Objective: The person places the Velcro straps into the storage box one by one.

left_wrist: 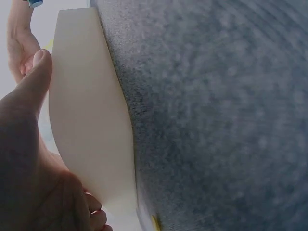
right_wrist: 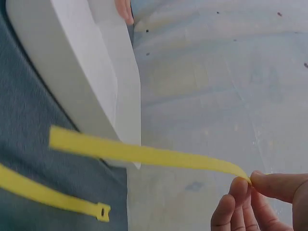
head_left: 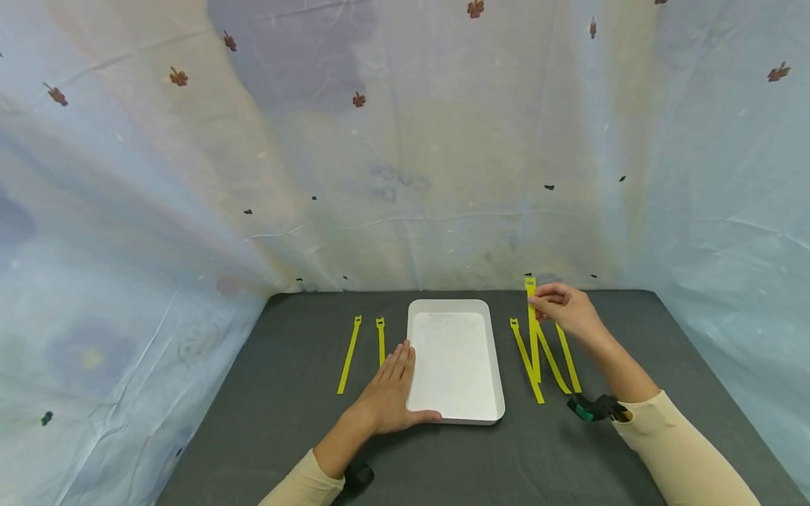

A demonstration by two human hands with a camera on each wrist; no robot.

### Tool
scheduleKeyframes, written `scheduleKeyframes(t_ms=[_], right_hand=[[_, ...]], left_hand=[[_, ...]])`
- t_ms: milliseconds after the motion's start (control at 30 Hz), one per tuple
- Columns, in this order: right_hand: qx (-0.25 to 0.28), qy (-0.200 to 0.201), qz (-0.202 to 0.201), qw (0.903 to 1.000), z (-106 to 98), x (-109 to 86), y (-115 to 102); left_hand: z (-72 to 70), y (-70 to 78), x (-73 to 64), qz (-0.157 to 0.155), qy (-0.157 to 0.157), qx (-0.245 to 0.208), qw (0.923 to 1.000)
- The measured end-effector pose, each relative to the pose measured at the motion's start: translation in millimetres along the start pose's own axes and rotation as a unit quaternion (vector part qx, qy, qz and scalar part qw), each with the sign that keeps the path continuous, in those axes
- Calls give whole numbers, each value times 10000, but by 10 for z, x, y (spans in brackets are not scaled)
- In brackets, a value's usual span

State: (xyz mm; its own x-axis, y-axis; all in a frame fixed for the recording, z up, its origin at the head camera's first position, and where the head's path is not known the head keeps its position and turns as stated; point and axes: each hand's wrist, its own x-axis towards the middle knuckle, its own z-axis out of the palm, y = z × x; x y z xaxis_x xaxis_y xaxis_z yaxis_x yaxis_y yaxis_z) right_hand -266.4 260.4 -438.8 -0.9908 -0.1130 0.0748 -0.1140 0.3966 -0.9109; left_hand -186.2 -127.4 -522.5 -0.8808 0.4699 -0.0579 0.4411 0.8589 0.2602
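With our right hand (head_left: 567,309) we are pinching a yellow strap (right_wrist: 144,155) between thumb and fingertips, close to its slotted head. The strap is hanging above the desk (head_left: 443,464), to the right of the tray (head_left: 455,365); it is looking thin, flat and ribbon-like, with a small rectangular slot showing at the top and a plain, squared-off tail pointing downward. In the right wrist view it is curving gently near our fingers and running nearly straight toward its tail. Our left hand (head_left: 395,393) is resting along the tray's left side, its fingers lying straight and close together, its thumb spreading out to the near rim. The tray itself is sitting on the dark grey desk, white, shallow and rectangular with rounded corners. Three more yellow straps (head_left: 527,360) are lying to its right, and two others (head_left: 350,355) are lying to its left, one partly hiding behind our left hand.
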Motion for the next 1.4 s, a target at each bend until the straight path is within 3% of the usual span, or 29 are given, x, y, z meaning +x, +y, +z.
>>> scheduleKeyframes(t_ms=[367, 633, 1400], right_hand=[[889, -273, -5, 9957, 258, -6, -85], [1124, -268, 214, 9931, 462, 37, -112], [2025, -1078, 322, 9728, 1079, 224, -21]], left_hand=[[-27, 17, 16, 35, -2, -5, 10000], [-16, 5, 33, 31, 22, -74, 10000], [-18, 36, 59, -228, -166, 29, 9996]])
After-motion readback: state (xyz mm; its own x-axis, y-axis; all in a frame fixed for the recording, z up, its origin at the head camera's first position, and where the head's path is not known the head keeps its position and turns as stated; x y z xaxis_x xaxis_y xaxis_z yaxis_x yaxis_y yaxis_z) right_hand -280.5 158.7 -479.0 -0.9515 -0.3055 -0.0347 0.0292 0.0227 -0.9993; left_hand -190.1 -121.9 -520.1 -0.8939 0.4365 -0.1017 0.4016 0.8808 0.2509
